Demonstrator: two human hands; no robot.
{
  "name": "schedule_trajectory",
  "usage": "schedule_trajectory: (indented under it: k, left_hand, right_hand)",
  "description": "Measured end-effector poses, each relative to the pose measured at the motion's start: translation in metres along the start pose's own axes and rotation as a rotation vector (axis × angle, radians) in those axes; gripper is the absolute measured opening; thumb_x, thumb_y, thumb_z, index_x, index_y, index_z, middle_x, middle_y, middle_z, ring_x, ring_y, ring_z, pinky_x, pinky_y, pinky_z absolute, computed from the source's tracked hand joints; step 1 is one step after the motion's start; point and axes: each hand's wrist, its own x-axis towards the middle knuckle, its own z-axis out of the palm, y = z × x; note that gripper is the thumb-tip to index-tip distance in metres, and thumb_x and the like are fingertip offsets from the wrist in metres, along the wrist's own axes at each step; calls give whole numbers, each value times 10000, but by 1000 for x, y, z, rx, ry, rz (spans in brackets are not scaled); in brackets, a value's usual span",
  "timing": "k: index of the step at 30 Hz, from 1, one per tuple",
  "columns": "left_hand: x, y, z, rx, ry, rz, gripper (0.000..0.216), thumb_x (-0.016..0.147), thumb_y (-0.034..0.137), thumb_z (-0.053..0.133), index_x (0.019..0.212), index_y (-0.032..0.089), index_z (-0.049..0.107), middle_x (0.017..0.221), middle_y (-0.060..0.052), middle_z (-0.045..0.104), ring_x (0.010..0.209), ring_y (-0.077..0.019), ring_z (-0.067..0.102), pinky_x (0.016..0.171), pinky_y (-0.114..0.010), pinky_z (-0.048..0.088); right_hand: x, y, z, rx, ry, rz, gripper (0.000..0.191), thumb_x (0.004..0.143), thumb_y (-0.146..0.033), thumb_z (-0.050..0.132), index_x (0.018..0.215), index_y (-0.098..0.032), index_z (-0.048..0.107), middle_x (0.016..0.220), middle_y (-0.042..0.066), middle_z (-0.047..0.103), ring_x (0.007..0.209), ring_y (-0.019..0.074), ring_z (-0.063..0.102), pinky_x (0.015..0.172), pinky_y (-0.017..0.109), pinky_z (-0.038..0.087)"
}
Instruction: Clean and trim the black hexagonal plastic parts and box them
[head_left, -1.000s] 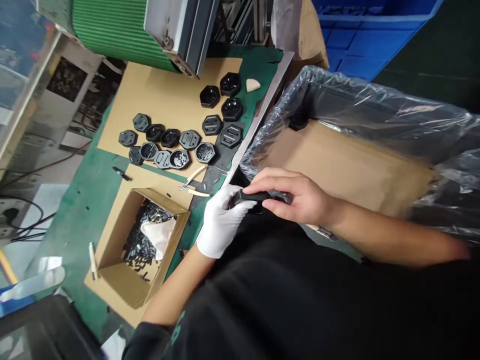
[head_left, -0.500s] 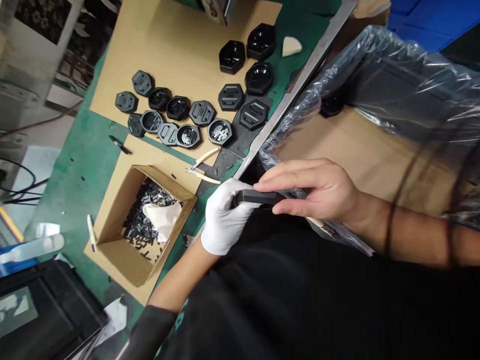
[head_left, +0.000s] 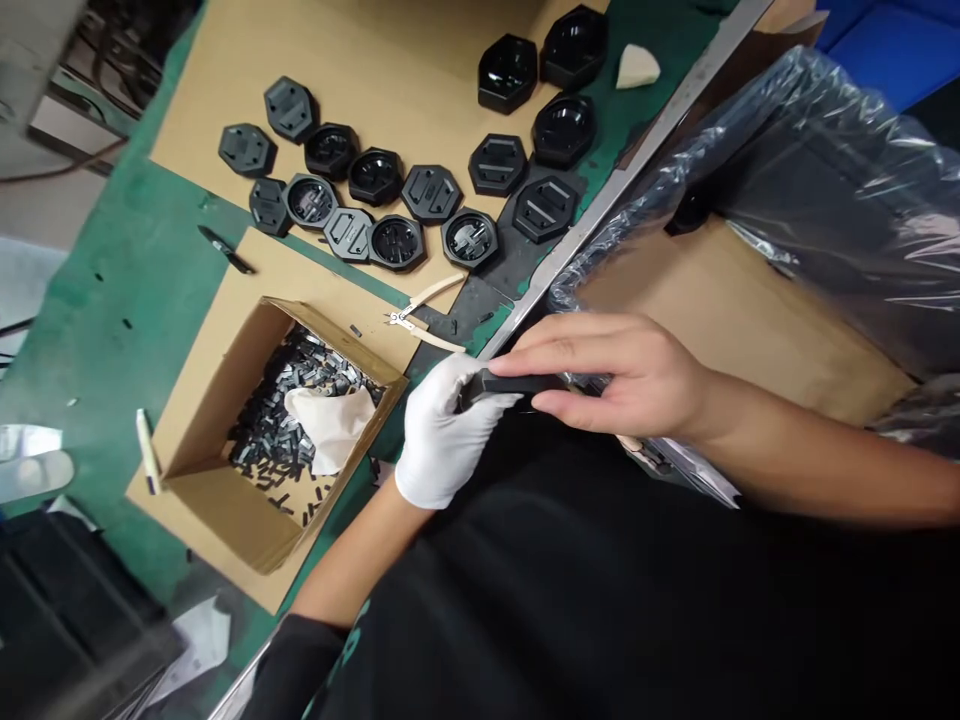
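Observation:
My left hand (head_left: 439, 435), in a white glove, is closed around one end of a flat black plastic part (head_left: 514, 384). My bare right hand (head_left: 615, 375) pinches the same part from the other side, thumb below and fingers laid along its top edge. Both hands meet just above my dark shirt, at the near edge of the green bench (head_left: 127, 290). Most of the part is hidden between the fingers.
Several black hexagonal parts (head_left: 431, 192) lie on a cardboard sheet (head_left: 375, 90). A small open carton (head_left: 247, 500) holds black scraps and a cloth. Cream-handled cutters (head_left: 420, 318) lie near it. A plastic-lined box (head_left: 750, 310) stands on the right.
The view has tilted down and left, so the bench contents sit higher in the picture. Both hands still grip the black part in about the same pose.

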Motion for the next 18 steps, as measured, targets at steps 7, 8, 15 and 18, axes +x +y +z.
schedule_trajectory:
  k: [7, 8, 15, 18]
  left_hand:
    - [0, -17, -4, 56, -45, 242, 48, 1019, 235, 734, 1005, 232, 689, 858, 27, 660, 753, -117, 633, 722, -235, 518]
    - [-1, -18, -4, 55, -47, 233, 47, 1015, 225, 737, 1006, 233, 691, 863, 27, 661, 756, -116, 634, 722, -233, 517]
    - [-4, -7, 15, -38, -87, -80, 58, 997, 284, 769, 967, 239, 746, 864, 26, 712, 776, -123, 660, 767, -244, 533]
    - [-1, 1, 26, -119, -127, -277, 249, 935, 346, 826, 1151, 244, 755, 1049, -16, 783, 833, -136, 699, 816, -273, 574]
  right_hand:
    - [-7, 1, 7, -40, -67, 26, 385, 1071, -244, 696, 1453, -212, 733, 1233, 106, 779, 1135, 177, 767, 1011, 283, 642]
    - [-10, 1, 8, -72, -49, 3, 392, 1076, -242, 687, 1465, -224, 726, 1242, 106, 782, 1146, 182, 770, 1024, 289, 643]
    - [-42, 2, 12, -189, 189, 77, 355, 976, -228, 823, 1330, -243, 808, 1146, 75, 842, 979, 181, 809, 932, 290, 689]
    - [-61, 17, -10, -151, 438, 477, 267, 890, -324, 896, 1154, -293, 864, 1099, 37, 855, 945, 197, 800, 942, 327, 683]
